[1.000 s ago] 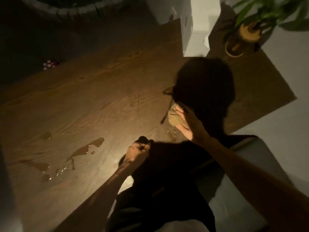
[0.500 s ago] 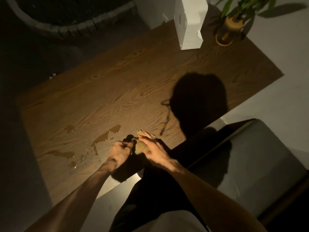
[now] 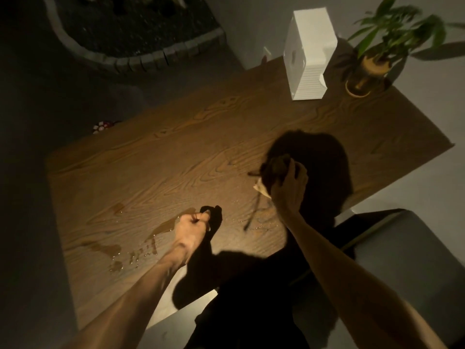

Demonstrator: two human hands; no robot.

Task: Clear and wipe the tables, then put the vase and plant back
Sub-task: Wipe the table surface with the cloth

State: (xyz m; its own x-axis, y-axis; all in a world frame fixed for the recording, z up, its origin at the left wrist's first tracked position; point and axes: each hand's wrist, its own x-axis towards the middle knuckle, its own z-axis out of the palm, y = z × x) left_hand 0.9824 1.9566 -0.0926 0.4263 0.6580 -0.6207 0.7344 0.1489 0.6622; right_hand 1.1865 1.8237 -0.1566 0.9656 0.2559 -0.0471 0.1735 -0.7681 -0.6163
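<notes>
A dark wooden table [image 3: 191, 157] fills the middle of the dim view. My right hand [image 3: 289, 187] grips a crumpled brown wipe [image 3: 275, 167] over the table's right part, in my head's shadow. My left hand [image 3: 192, 226] is a fist above the near edge; what it holds, if anything, is hidden. Spilled liquid [image 3: 161, 229] pools and beads on the wood to the left of that fist. A potted plant [image 3: 372, 59] stands at the far right corner, next to a tall white vase [image 3: 308, 61].
A thin dark streak [image 3: 251, 215] and small droplets lie on the wood below my right hand. A grey seat [image 3: 402, 260] sits at the lower right. A curved stone border [image 3: 141, 59] lies on the floor beyond the table. A small red-and-white object [image 3: 100, 127] is by the left edge.
My right hand carried the wipe from beside my left hand at the near edge out to the right and further onto the table. My left fist stayed near the spill.
</notes>
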